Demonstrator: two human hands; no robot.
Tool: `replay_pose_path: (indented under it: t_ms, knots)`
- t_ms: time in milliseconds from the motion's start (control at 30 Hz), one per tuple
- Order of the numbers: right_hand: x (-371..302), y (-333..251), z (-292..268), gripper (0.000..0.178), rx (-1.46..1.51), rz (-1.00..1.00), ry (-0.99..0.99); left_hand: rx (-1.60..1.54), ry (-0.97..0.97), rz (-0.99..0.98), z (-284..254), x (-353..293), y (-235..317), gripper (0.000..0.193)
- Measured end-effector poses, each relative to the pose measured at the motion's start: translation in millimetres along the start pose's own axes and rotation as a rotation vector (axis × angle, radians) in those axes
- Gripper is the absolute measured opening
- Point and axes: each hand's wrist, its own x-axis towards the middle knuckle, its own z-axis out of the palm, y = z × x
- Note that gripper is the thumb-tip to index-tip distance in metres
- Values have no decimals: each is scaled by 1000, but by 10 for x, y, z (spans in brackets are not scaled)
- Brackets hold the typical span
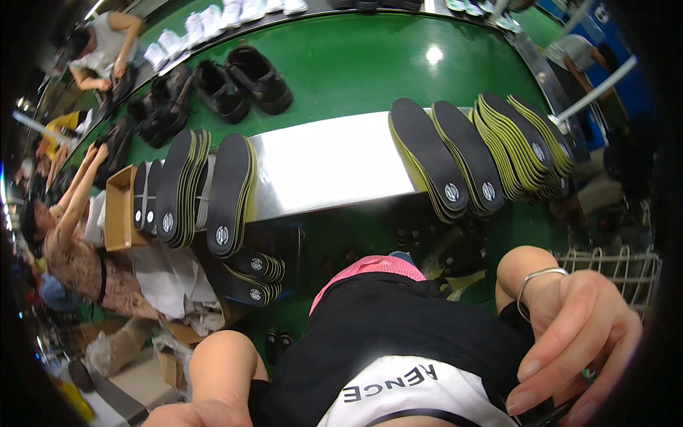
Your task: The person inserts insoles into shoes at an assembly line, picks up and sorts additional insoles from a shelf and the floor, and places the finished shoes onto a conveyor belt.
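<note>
My right hand (580, 338), with a metal bangle at its wrist, is raised at the lower right beside my black and white shirt. Its fingers curl downward, pressed near one another around something dark I cannot make out. At the lower left edge, my left hand (203, 414) is mostly cut off by the picture, so its fingers are hidden. Ahead of me, stacks of black insoles with yellow-green edges lie on a shiny metal ledge (327, 167): a right group (427, 156) and a left group (231, 192). Neither hand touches them.
Beyond the ledge runs a green work surface (356, 67) with black shoes (257, 78) and a row of white shoes (193, 30). A cardboard box (122, 206) stands at left. Co-workers sit at left and far right. A wire basket (619, 274) is right.
</note>
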Motion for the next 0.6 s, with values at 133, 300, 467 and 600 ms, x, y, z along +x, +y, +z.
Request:
replay_pose_path:
  t_ms: [133, 300, 467, 600]
  knots:
    - [7, -84, 240, 9, -165, -27, 108, -88, -45, 38, -195, -16, -159, 23]
    - [97, -127, 511, 8, -410, -9, 174, -189, -67, 65, -405, -110, -253, 25]
    - [-40, -193, 690, 13, -522, -18, 223, -236, -81, 79, -498, -153, -324, 28]
    - [-58, -124, 726, 28, -657, 205, 337, -256, -70, 81, -575, -203, -370, 30]
